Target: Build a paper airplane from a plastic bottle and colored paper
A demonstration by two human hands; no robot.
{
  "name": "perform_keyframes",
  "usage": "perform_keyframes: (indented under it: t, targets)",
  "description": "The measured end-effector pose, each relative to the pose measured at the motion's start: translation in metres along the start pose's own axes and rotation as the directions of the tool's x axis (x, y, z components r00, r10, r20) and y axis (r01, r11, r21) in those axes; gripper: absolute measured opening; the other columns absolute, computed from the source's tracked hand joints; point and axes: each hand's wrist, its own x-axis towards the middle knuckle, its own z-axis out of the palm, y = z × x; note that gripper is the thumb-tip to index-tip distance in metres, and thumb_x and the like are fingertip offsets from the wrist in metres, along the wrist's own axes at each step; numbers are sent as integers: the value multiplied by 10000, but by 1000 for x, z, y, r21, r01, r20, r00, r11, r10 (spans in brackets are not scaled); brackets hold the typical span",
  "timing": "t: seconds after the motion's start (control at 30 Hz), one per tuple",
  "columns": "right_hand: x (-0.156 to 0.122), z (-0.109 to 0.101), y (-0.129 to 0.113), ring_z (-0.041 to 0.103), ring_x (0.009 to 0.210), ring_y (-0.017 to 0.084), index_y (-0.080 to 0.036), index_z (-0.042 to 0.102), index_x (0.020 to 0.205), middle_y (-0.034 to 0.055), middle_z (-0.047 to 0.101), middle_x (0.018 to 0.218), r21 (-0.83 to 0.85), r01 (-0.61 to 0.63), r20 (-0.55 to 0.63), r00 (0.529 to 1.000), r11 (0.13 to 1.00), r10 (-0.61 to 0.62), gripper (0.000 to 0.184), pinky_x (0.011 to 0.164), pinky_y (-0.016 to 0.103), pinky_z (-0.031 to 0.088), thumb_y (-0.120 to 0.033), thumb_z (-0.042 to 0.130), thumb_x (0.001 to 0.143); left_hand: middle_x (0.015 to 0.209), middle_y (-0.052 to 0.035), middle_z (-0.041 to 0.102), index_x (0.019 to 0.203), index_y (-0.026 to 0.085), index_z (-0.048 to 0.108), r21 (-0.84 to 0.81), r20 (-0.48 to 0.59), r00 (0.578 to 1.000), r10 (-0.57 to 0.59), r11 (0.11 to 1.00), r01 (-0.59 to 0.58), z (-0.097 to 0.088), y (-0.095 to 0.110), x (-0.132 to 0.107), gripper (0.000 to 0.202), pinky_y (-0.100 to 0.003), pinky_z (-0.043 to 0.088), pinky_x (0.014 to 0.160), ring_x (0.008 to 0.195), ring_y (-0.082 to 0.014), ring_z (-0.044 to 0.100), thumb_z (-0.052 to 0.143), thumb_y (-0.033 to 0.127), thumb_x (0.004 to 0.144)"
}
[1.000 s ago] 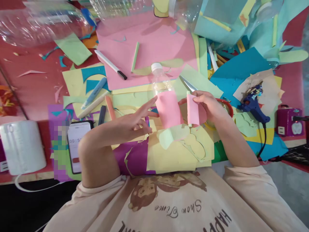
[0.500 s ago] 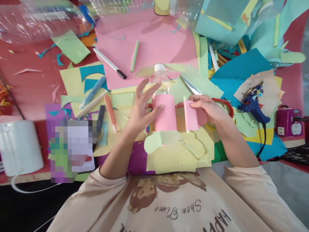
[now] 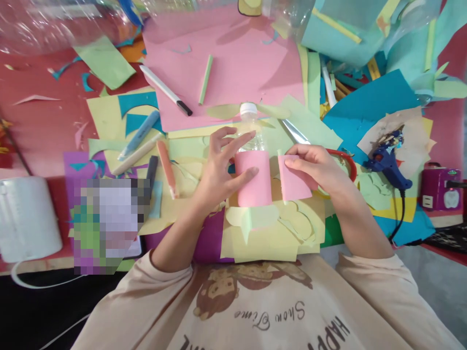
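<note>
A clear plastic bottle [image 3: 257, 142] with a white cap has pink paper [image 3: 251, 192] wrapped round its lower part. My left hand [image 3: 224, 167] reaches across the bottle's left side, its thumb on the pink wrap and its spread fingers over the clear shoulder. To the right of it, my right hand [image 3: 315, 163] pinches the top of a small pink paper piece [image 3: 297, 184], which has a thin pale green stick along its left edge. A pale green paper piece [image 3: 250, 218] lies at the bottle's foot. Scissors [image 3: 295, 131] with red handles lie partly behind my right hand.
A blue glue gun [image 3: 390, 165] lies on cut paper at the right, beside a purple box [image 3: 441, 187] with a plug. Markers [image 3: 140, 136], a white pen [image 3: 164, 90] and paper scraps cover the left and middle. Plastic bottles [image 3: 69, 29] lie along the far edge.
The bottle and my left hand have shifted slightly right and towards me. The pink paper piece has turned so more of its face shows. The green paper at the bottle's foot has changed shape.
</note>
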Motion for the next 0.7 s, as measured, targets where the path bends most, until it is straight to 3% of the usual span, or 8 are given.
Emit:
perform_keyframes:
  t: [0.23,0.7]
  targets:
    - [3,6,4,499,642,89,-173,635,764,-26,574,711,-161,59,-69,995,985,-71,176,552,232,348,-334,638,835,1317,-87,388,1360,358,475,2,-4,1000,-6,1000,6,-1,1,-1,616,-360,559,834,1149,-257,500,595,609,810]
    - [4,14,3,491,660,110,-172,620,725,-15,580,713,-147,41,-75,996,988,-52,197,589,259,346,-338,612,832,1329,-84,387,1364,368,469,26,6,1000,-16,1000,16,-2,4,-2,611,-401,528,916,1188,-270,486,572,624,818]
